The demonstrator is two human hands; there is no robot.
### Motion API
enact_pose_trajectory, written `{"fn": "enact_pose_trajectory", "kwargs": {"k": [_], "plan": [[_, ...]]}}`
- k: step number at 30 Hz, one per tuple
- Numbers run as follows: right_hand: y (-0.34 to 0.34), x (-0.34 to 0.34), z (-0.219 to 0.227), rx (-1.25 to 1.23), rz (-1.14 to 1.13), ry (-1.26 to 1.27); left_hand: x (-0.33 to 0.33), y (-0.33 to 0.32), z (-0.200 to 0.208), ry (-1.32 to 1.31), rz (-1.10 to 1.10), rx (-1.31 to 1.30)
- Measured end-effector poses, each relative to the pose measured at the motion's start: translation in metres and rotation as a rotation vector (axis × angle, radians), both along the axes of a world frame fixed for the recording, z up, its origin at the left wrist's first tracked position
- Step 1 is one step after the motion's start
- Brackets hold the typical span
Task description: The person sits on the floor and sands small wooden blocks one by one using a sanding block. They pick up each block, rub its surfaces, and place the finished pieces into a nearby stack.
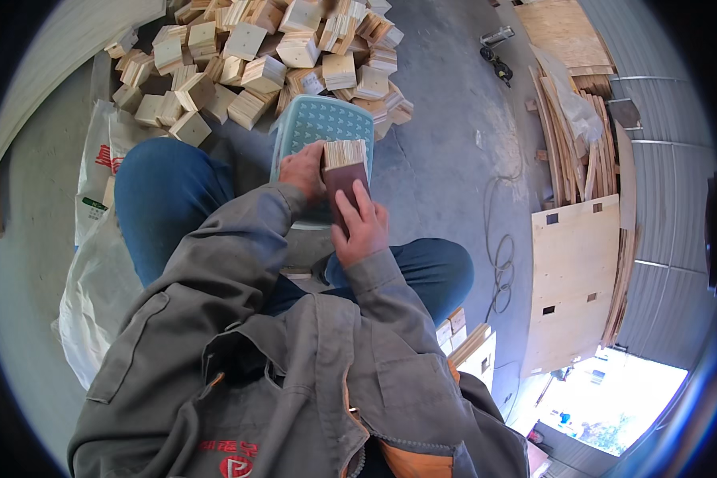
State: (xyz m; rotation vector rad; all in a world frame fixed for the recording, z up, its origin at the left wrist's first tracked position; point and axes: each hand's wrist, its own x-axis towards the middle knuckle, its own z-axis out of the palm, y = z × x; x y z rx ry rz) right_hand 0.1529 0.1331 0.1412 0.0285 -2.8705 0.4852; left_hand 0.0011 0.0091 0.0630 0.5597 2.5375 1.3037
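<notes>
Between my hands is a plywood block [346, 158], its striped layered edge facing away from me and its smooth brown face turned up. My left hand [304, 171] grips the block's left side, its fingers partly hidden. From the near right, my right hand [362, 225] holds the block too, with fingers laid over the brown face. Under the block is a light blue-green plastic stool [315, 119] with a patterned top. I cannot tell whether the block rests on the stool or is held just above it.
A large heap of plywood blocks [247, 40] lies beyond the stool. A white plastic sack [92, 295] is at the left. To the right are a loose cable [498, 271], a dark tool [498, 68], and leaning plywood sheets [577, 279]. My knees flank the stool.
</notes>
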Motion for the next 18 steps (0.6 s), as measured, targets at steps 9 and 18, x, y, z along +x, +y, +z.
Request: {"fn": "enact_pose_trajectory", "kwargs": {"k": [9, 18], "plan": [[-0.006, -0.001, 0.009, 0.036, -0.005, -0.02, -0.01, 0.008, -0.053, -0.019, -0.051, 0.009], [0.008, -0.108, 0.014, 0.01, -0.149, -0.063, -0.005, 0.003, -0.034, -0.031, -0.071, 0.014]]}}
